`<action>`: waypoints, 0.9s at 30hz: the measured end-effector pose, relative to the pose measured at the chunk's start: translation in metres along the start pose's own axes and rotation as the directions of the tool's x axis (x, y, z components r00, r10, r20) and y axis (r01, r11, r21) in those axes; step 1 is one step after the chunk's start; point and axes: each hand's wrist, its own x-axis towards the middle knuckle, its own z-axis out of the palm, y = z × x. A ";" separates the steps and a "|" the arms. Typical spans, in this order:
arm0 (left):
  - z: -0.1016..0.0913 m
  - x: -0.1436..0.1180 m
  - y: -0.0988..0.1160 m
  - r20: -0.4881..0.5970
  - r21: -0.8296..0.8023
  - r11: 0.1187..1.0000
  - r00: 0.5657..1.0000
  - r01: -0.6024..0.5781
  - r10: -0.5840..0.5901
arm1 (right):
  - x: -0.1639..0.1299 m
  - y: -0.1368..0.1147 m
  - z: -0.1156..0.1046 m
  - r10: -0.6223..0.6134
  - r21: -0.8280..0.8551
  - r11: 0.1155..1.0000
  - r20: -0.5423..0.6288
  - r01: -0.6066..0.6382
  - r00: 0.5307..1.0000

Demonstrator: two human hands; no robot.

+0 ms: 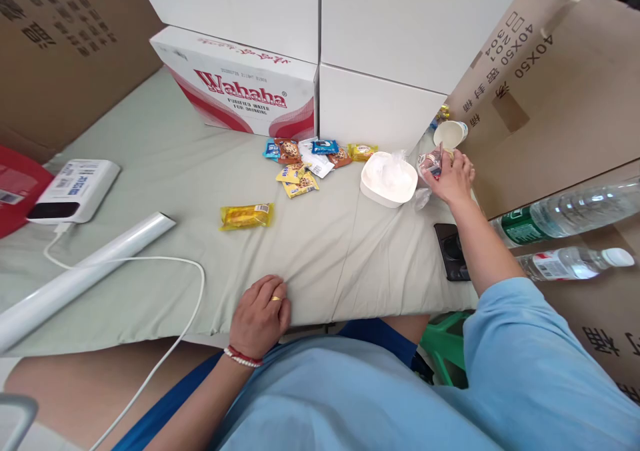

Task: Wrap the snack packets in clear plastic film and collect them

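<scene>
At the table's front edge my left hand (261, 312) rests with its fingers curled in, and nothing shows in it. Out to the right, my right hand (454, 176) has its fingers closed on a clear plastic package (430, 162) with reddish-brown contents and a printed label. Just left of that package is a white bowl (389, 194) with a crumpled clear plastic bag (393, 169) inside. A paper cup (449, 134) lies tipped behind the hand. Between my hands, a yellow-wrapped snack (247, 216) lies alone on the cloth.
Several small snack packets (299, 179) lie before the Wahaha carton (245, 91). A black phone (449, 252) sits by my right forearm, near plastic bottles (575, 214). Leftward are a white roll (95, 271), a cable (197, 291) and a white device (80, 187). Cardboard boxes (530, 117) flank the table.
</scene>
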 end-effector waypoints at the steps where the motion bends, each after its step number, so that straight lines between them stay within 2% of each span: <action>1: 0.000 0.000 0.000 0.000 0.002 1.000 1.000 0.001 -0.001 | 0.000 0.002 0.002 -0.007 0.001 1.000 0.004 0.007 1.000; 3: -0.001 0.001 0.001 -0.003 0.002 1.000 1.000 0.001 -0.001 | 0.001 0.010 -0.001 -0.018 0.031 0.999 -0.005 0.018 1.000; 5: -0.001 0.001 0.001 -0.008 -0.001 1.000 1.000 0.006 -0.006 | -0.003 0.017 -0.008 -0.050 0.054 0.997 -0.063 0.054 0.997; 8: -0.001 0.000 0.001 -0.006 -0.014 1.000 1.000 0.007 -0.007 | -0.021 0.023 -0.017 -0.165 0.027 0.985 -0.117 0.170 0.979; 11: -0.001 -0.002 -0.001 -0.002 -0.022 1.000 1.000 0.003 -0.003 | -0.040 0.025 -0.014 -0.285 -0.019 0.958 -0.002 0.285 0.958; 14: -0.001 -0.003 -0.002 0.003 -0.018 1.000 1.000 0.004 -0.004 | -0.041 0.026 -0.001 -0.288 -0.032 0.956 0.082 0.291 0.954; 21: -0.004 -0.001 -0.001 -0.008 -0.024 1.000 1.000 -0.006 0.005 | 0.011 0.037 0.019 -0.215 -0.014 0.976 0.076 0.217 0.974; 27: -0.004 0.000 -0.002 0.004 -0.012 1.000 1.000 0.008 -0.008 | 0.068 0.044 0.035 -0.245 0.012 0.970 0.081 0.245 0.966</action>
